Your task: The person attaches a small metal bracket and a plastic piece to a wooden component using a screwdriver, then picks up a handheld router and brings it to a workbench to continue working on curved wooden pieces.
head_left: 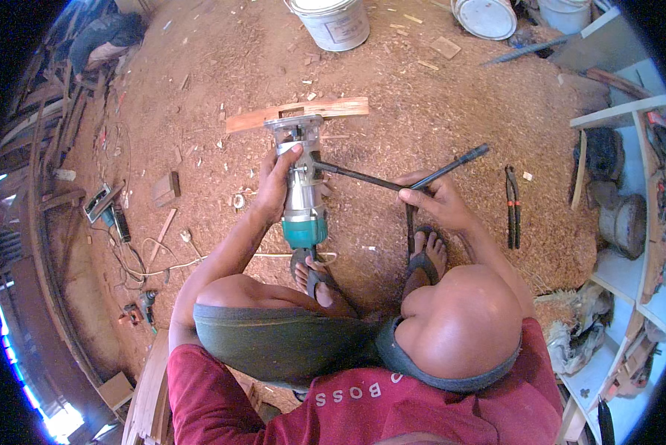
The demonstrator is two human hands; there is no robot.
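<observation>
Red shirt (pixel 452 408) is nearest; my left hand (pixel 275 182) clasps the router (pixel 303 196), my right hand (pixel 443 202) the cross wrench (pixel 363 176), which I should seat squarely.

A dark red short-sleeved shirt (pixel 452 421) fills six o'clock, pale lettering (pixel 359 395) across its front, with its left sleeve (pixel 208 389) at seven o'clock. The dark green-grey shorts (pixel 288 345) spread between five and seven o'clock, finished with a greyer hem band (pixel 459 382). Dark toe-post flip-flops (pixel 422 262) sit at four and seven o'clock near the centre, and the hands (pixel 277 182) are bare.
</observation>
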